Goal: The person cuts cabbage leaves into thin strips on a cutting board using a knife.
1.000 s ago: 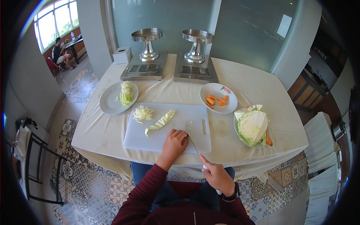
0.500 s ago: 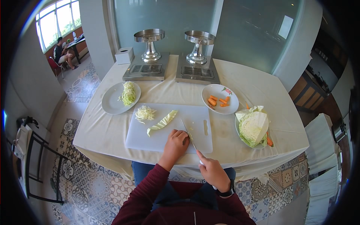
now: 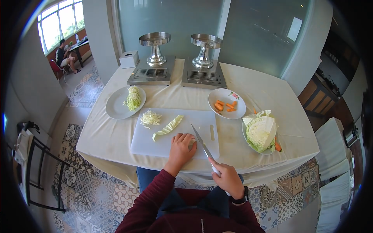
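Head view. The board (image 3: 155, 143) lies at the near middle of the table (image 3: 241, 153), its front edge close to the table's near edge. Left of the board the cloth is bare up to the table's left edge; right of the board a bare strip runs to the half cabbage (image 3: 261, 133). Behind the board's left corner sits a plate (image 3: 115, 105) of shreds, behind its right corner a plate (image 3: 221, 97) of carrot pieces. On the board's far left lie a shred pile (image 3: 150, 118) and a leaf strip (image 3: 168, 127); the board's near left part is free.

The left hand (image 3: 181, 149) rests on the board's near right part, fingers curled together and pressed down over a small cabbage piece (image 3: 192, 142) that barely shows. The right hand (image 3: 228, 179) is off the board, past its near right corner, fist closed round the handle of the knife (image 3: 201, 143). The blade slants across the board's right part, just beside the left fingers.

Against half a second ago, the right hand has drawn back towards the body and to the right, and more of the blade shows.
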`<action>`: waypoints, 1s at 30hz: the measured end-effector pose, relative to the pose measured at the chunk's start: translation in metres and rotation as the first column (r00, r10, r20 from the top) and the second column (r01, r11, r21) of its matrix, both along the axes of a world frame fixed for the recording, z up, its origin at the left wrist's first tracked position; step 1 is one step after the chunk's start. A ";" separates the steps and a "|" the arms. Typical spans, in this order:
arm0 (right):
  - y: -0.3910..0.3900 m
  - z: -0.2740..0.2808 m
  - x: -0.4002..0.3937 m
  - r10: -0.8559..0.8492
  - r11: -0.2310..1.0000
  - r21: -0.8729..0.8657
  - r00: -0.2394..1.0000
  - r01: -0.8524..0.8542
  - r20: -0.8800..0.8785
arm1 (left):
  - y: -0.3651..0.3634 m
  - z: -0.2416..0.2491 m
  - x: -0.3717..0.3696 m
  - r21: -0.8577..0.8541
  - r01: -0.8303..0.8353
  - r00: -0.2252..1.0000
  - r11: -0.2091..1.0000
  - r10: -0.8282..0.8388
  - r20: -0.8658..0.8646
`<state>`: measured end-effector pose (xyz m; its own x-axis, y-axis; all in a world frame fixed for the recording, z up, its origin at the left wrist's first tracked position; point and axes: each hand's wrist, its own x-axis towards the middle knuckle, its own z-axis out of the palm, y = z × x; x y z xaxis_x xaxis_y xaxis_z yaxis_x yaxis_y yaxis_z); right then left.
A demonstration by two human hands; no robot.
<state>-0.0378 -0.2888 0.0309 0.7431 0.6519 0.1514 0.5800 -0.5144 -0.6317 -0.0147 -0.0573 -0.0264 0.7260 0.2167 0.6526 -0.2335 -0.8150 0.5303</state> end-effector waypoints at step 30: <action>-0.037 0.008 -0.024 -0.111 0.993 0.022 0.991 0.113 -0.076 | 0.034 0.013 0.029 -0.140 -0.031 0.995 0.990 0.018 -0.096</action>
